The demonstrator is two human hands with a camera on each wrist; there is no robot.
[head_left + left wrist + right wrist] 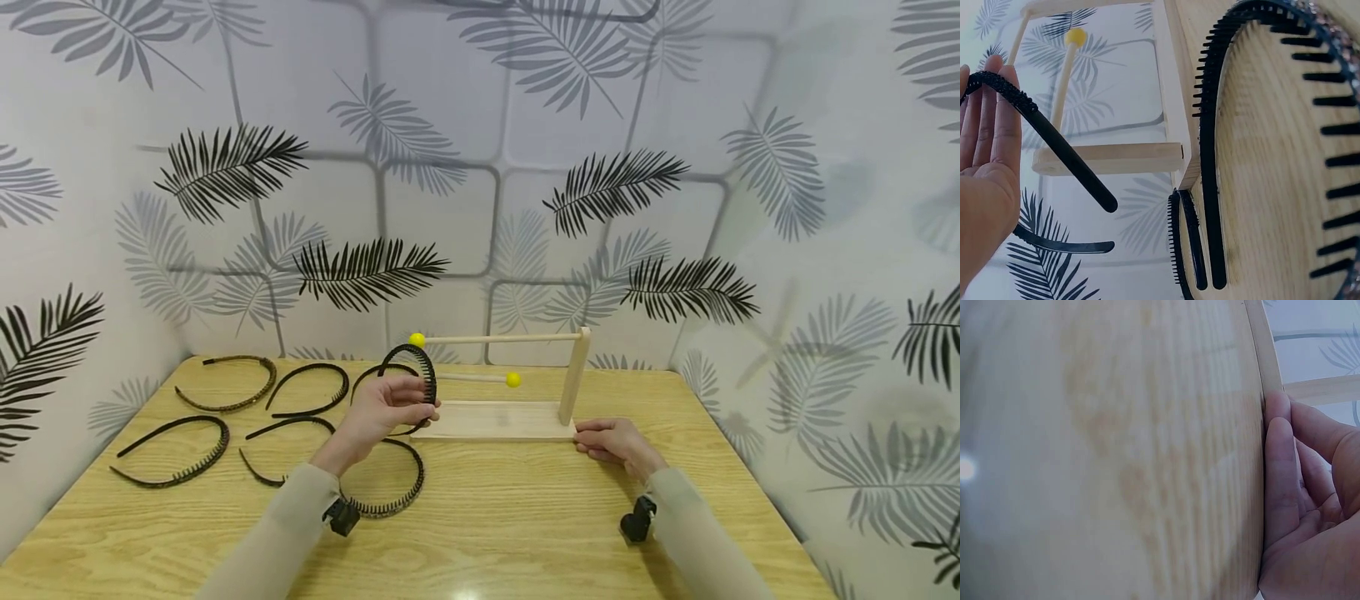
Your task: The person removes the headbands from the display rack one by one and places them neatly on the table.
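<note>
My left hand pinches a black toothed headband between thumb and fingers, its arch upward, near the left end of a wooden stand. In the left wrist view the headband's two ends point away from the palm. The stand has a flat base, an upright post at the right and two rods tipped with yellow balls. At the base's right front corner, my right hand grips the edge, thumb and fingertips on the wood.
Several more headbands lie spread over the left part of the wooden table. One headband lies just in front of the left hand. Behind the table stands a leaf-patterned wall.
</note>
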